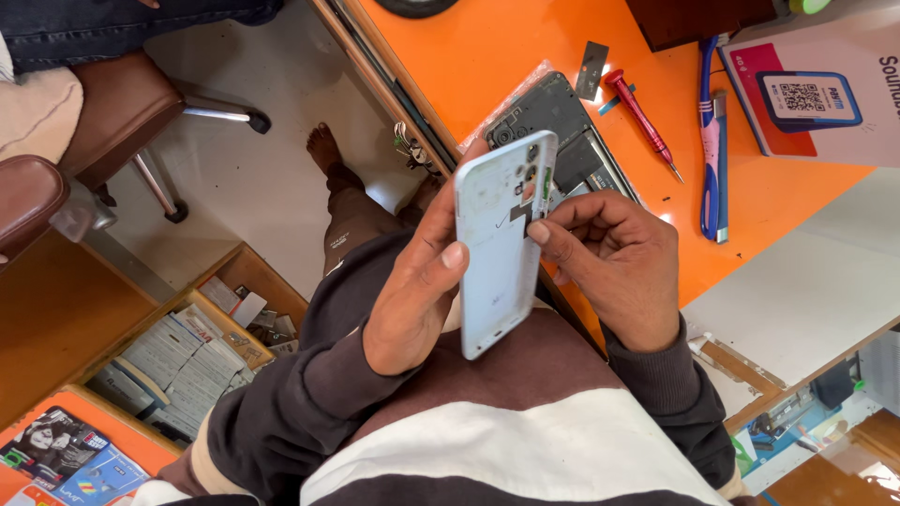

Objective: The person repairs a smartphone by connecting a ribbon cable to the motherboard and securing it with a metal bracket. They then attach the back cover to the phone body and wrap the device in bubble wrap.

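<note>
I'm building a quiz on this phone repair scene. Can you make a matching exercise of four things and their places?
Things:
1. back cover
2. screwdriver
3. opened phone
4. brown chair

Places:
A. on the floor, upper left
B. held in both hands
C. flat on the orange table, beyond the hands
D. on the table, right of the opened phone

Pairs: 1-B, 2-D, 3-C, 4-A
</note>
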